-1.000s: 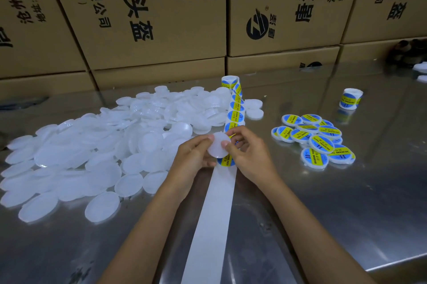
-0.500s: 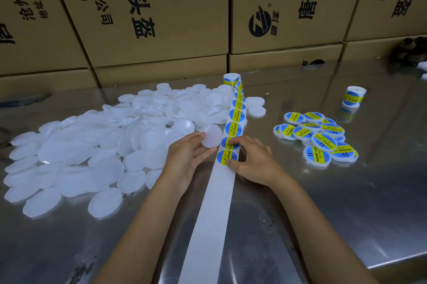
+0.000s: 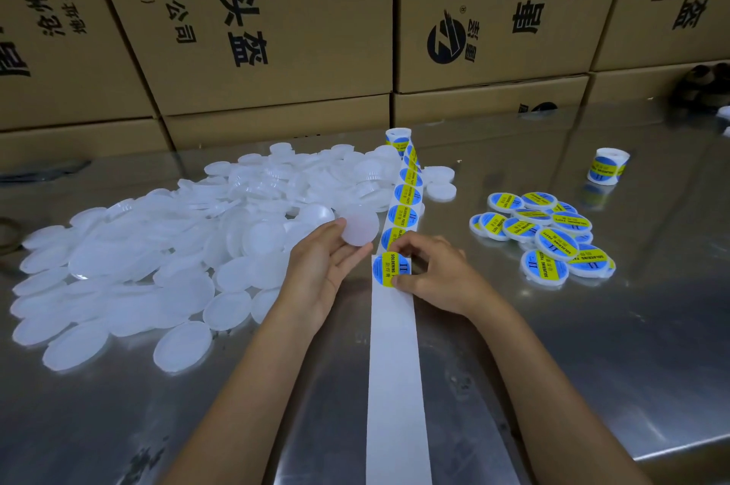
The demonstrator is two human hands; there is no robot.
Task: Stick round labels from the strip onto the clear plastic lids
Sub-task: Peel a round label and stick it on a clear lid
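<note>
My left hand pinches 1 clear lid just left of the strip, which runs lengthwise away from me across the desk. My right hand, nearer the strip, pinches the nearest label at its edge; label and lid lie side by side, close.

**Steel table, wall of cartons**

You face a shiny metal table that mirrors the surroundings. Along its far edge stand stacked brown cardboard boxes printed with black Chinese characters and a round logo, filling your view.
</note>
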